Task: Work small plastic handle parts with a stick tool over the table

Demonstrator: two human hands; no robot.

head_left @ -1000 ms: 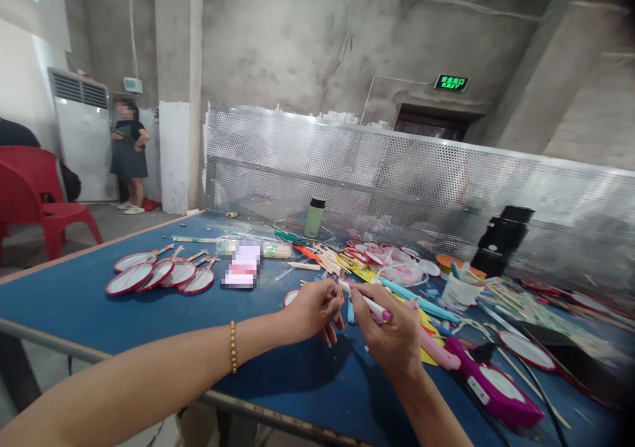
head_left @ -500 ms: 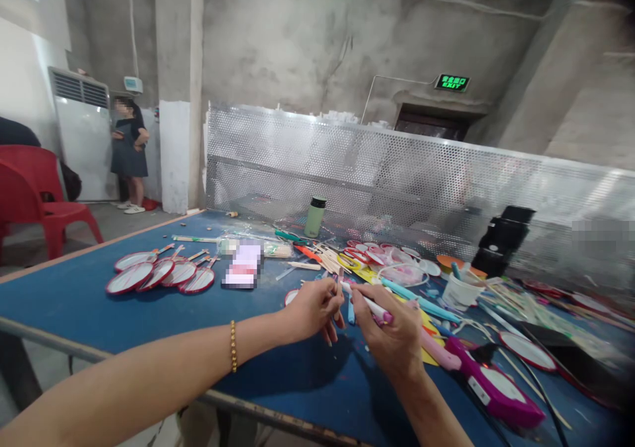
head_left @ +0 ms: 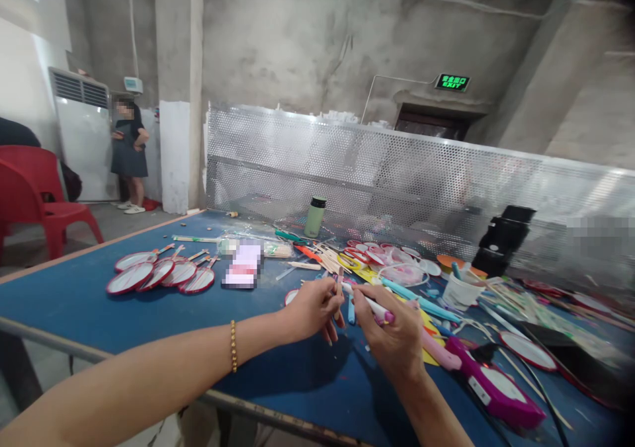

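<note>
Above the front part of the blue table, my left hand pinches a small flat wooden stick that stands roughly upright. A white and pink pen is gripped in my right hand. Its tip points left at the stick, very close to it; whether they touch I cannot tell. Part of a round white piece with a red rim shows behind my left hand. Farther left lie several round red-rimmed fans with short wooden handles, overlapping each other.
A phone, a green bottle and loose wooden sticks lie or stand beyond my hands. To the right are a white cup, a purple power strip and cables. A perforated metal panel borders the table's back. One person stands far left.
</note>
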